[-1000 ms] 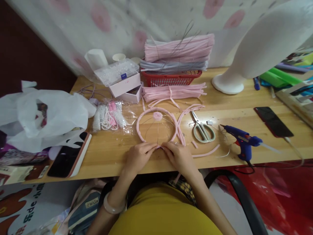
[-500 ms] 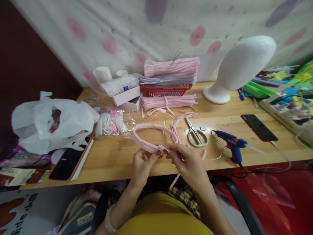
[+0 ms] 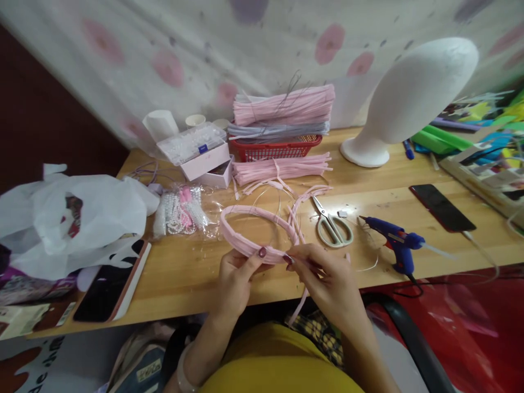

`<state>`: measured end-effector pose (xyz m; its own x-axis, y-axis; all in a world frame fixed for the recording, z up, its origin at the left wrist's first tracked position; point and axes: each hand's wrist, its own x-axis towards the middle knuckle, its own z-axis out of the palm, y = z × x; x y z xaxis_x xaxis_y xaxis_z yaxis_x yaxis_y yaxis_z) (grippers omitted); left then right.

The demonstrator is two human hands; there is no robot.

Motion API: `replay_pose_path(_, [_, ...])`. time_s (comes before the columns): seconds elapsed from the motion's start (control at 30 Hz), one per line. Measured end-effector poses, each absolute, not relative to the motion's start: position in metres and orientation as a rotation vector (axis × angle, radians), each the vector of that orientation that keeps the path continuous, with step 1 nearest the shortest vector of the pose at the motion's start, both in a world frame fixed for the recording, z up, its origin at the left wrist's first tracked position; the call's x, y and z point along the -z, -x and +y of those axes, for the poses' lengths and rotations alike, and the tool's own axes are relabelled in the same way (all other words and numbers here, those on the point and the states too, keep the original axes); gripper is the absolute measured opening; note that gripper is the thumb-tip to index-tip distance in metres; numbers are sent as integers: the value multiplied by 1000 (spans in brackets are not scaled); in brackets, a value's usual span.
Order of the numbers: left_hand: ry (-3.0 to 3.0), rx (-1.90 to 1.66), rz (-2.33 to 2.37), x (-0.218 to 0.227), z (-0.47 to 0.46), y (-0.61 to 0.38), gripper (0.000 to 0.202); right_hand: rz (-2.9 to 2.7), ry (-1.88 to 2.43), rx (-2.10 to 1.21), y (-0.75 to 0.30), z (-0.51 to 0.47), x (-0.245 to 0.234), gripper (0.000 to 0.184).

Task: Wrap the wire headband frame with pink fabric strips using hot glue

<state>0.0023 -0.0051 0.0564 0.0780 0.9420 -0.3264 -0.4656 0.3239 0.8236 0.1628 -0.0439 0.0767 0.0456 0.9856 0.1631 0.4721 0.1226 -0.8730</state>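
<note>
A pink fuzzy ring, made of chenille stems on a hoop, is lifted and tilted above the wooden table's front edge. My left hand pinches its near rim with thumb and fingers. Beside it, my right hand grips the same rim together with a loose pink stem that hangs down toward my lap. Thin wires cross inside the ring. More bent pink stems lie just behind it.
Scissors and a blue glue gun lie to the right, then a phone. A red basket of pink stems, a bead box and a white foam head stand behind. A white bag and tablet lie left.
The ring lay flat on the table a second ago; both hands have since lifted and tilted its near rim, and the view shifted upward.
</note>
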Motion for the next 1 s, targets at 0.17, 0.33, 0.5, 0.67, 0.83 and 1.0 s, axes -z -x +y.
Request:
replay_pose_path(0.17, [-617, -1158, 1023, -62, 2, -5, 36, -1589, 1428, -727, -163, -37, -81, 14])
replay_pose_path(0.33, [-639, -1167, 1048, -59, 7, -3, 37, -1592, 1391, -683, -162, -32, -77, 13])
replay_pose_path(0.5, [-607, -1199, 1083, -50, 7, 2, 36, -1521, 1438, -767, -160, -34, -68, 11])
replay_pose_path(0.67, [-561, -1218, 1093, -48, 8, 3, 36, -1542, 1482, -773, -161, -36, -69, 11])
replay_pose_path(0.83, [-538, -1221, 1086, -50, 10, 6, 36, -1574, 1516, -709, -158, -34, -68, 13])
replay_pose_path(1.0, [-511, -1223, 1081, -47, 10, 10, 40, -1610, 1524, -626, -156, -32, -64, 12])
